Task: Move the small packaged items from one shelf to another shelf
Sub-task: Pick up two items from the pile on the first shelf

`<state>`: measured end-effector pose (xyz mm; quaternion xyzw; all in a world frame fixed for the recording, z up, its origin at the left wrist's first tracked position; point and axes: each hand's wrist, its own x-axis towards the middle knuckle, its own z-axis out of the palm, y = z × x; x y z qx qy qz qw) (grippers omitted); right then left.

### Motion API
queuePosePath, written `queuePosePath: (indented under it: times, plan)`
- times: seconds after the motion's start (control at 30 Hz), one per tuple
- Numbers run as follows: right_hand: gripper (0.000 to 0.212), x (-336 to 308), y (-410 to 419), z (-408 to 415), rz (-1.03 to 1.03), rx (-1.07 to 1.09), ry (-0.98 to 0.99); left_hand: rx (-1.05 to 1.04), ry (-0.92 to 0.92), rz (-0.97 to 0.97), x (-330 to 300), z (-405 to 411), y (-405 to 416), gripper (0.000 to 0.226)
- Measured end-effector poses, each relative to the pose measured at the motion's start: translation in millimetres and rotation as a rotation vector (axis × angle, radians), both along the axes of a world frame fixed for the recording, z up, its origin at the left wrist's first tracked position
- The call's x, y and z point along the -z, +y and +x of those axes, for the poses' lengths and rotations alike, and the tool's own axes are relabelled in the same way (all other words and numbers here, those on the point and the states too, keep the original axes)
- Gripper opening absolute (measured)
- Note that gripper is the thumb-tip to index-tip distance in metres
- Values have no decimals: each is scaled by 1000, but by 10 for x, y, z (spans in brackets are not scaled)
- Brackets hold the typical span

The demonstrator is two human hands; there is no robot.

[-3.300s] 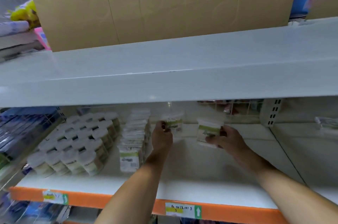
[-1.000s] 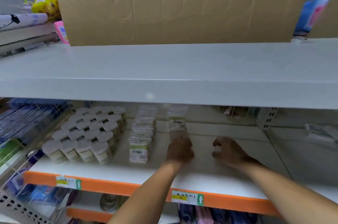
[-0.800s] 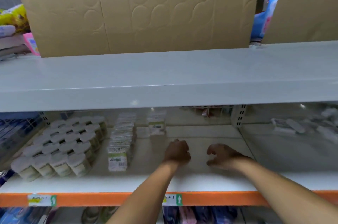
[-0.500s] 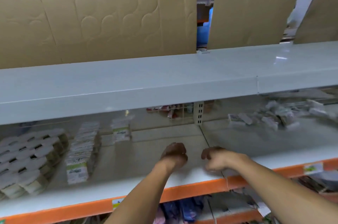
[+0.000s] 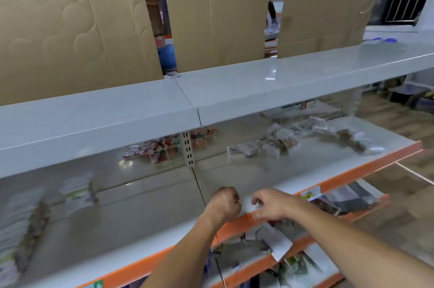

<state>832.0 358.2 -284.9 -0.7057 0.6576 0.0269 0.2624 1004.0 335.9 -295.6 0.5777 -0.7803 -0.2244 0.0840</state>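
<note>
Just both hands over shelf (image 5: 293, 170), left hand (image 5: 224, 203) fisted, right hand (image 5: 273, 204) fingers curled, nothing held

We count two hands: left hand (image 5: 224, 202), right hand (image 5: 272, 204), both bare and empty. Three cardboard sheets stand on the top shelf (image 5: 234, 85): left sheet (image 5: 70, 29), middle sheet (image 5: 216, 19), right sheet (image 5: 326, 8). Shelf levels in view: at least three, with the middle shelf (image 5: 141, 217) in two bays split by one slotted upright (image 5: 187, 147). Small packaged items come in two loose heaps on the right bay: near heap (image 5: 265, 144), far heap (image 5: 345, 137); motion blur stops us counting pieces in either. On the left bay we make out one separate stack (image 5: 78, 191) and one row at the edge (image 5: 16, 229), piece counts also unreadable.
</note>
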Motion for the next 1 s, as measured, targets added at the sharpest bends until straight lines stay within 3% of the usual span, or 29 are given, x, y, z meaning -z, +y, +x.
queuePosePath:
  times: [0.4, 1.0]
  plan:
    - [38, 63, 75, -1125, -106, 210, -67, 135, 61, 1, 66, -1230, -144, 34]
    - [40, 129, -713, -2993, -162, 492, -43, 400, 80, -38, 63, -3240, -1340, 32]
